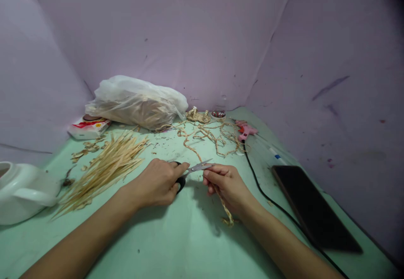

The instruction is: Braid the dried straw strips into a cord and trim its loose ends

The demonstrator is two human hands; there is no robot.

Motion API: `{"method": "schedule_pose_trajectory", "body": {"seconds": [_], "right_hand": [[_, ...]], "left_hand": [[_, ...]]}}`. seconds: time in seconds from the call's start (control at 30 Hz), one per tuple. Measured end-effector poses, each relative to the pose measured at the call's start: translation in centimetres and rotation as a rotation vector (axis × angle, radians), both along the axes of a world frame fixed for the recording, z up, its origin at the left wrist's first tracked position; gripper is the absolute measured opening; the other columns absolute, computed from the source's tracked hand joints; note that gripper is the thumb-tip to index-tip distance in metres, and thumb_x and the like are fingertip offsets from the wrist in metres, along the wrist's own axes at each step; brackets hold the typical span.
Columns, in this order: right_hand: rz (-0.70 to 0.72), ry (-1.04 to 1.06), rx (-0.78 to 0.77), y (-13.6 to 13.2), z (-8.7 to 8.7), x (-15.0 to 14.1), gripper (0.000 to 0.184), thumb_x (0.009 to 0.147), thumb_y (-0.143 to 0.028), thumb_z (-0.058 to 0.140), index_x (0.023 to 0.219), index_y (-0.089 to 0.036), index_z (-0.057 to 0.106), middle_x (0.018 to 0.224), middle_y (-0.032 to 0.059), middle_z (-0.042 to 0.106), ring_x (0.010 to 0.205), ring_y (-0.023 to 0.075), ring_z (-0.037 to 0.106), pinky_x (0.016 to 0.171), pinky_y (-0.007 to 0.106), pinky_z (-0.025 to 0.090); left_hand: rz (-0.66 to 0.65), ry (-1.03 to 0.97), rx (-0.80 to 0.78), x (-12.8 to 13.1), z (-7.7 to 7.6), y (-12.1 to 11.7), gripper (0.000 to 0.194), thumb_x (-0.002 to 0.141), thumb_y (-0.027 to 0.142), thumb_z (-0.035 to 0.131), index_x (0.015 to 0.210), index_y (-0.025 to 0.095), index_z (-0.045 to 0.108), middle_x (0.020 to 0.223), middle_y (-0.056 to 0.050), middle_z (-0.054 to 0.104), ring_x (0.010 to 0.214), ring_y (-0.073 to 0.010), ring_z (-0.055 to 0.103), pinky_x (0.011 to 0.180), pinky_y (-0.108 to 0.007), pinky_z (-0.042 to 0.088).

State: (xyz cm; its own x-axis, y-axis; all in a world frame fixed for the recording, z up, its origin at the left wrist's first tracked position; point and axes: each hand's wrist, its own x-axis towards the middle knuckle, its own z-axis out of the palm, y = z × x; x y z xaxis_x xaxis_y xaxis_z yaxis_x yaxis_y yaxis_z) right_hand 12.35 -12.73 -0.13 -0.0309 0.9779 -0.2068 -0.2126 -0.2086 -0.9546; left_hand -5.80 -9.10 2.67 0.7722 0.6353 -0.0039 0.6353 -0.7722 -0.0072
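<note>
My left hand is closed on the black handles of a pair of scissors. Their blades are parted and point right, close to the fingertips of my right hand. Pinched in that right hand is a thin braided straw cord; its short knotted end hangs below the palm toward the table. From the blades the cord's other side runs up and away to a loose tangle of cord on the table. Whether the blades touch the cord, I cannot tell.
Straw strips and a white pitcher lie left. Behind stand a plastic bag, a box, a woven straw piece and a bead dish. On the right are a pink glue gun, its black cord and a dark tablet.
</note>
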Motion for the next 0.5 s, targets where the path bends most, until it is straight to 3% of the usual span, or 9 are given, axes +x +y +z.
{"method": "schedule_pose_trajectory", "body": {"seconds": [0.2, 0.33, 0.43, 0.5], "right_hand": [[0.015, 0.006, -0.002, 0.05, -0.02, 0.09, 0.013, 0.062, -0.023, 0.062, 0.053, -0.014, 0.059, 0.047, -0.0028, 0.053, 0.035, 0.0054, 0.043, 0.038, 0.02, 0.036], [0.008, 0.072, -0.039, 0.18, 0.17, 0.22, 0.009, 0.06, -0.022, 0.064, 0.059, -0.013, 0.061, 0.048, -0.0037, 0.053, 0.035, 0.005, 0.042, 0.038, 0.02, 0.038], [-0.011, 0.13, -0.098, 0.14, 0.47, 0.19, 0.017, 0.061, -0.021, 0.065, 0.076, -0.013, 0.065, 0.049, -0.0045, 0.054, 0.035, 0.0046, 0.041, 0.039, 0.019, 0.04], [-0.009, 0.155, -0.133, 0.06, 0.65, 0.18, 0.025, 0.062, -0.02, 0.064, 0.085, -0.011, 0.066, 0.05, -0.0045, 0.054, 0.035, 0.0043, 0.042, 0.039, 0.019, 0.04]], "left_hand": [[-0.014, -0.066, -0.077, -0.08, -0.22, 0.07, 0.046, 0.067, 0.01, 0.039, 0.111, 0.02, 0.048, 0.073, -0.003, 0.063, 0.065, -0.0196, 0.058, 0.055, -0.027, 0.035], [0.013, -0.182, -0.194, -0.12, -0.37, 0.12, 0.035, 0.068, 0.009, 0.04, 0.097, 0.022, 0.055, 0.063, 0.001, 0.059, 0.058, -0.0143, 0.055, 0.054, -0.023, 0.034], [0.102, -0.455, -0.235, -0.25, -0.48, 0.5, 0.027, 0.069, 0.011, 0.044, 0.091, 0.021, 0.058, 0.061, 0.004, 0.056, 0.055, -0.0103, 0.051, 0.053, -0.021, 0.034], [0.251, -0.712, -0.261, -0.21, -0.43, 0.84, 0.024, 0.07, 0.017, 0.05, 0.093, 0.019, 0.057, 0.059, 0.004, 0.054, 0.052, -0.0094, 0.05, 0.051, -0.02, 0.035]]}}
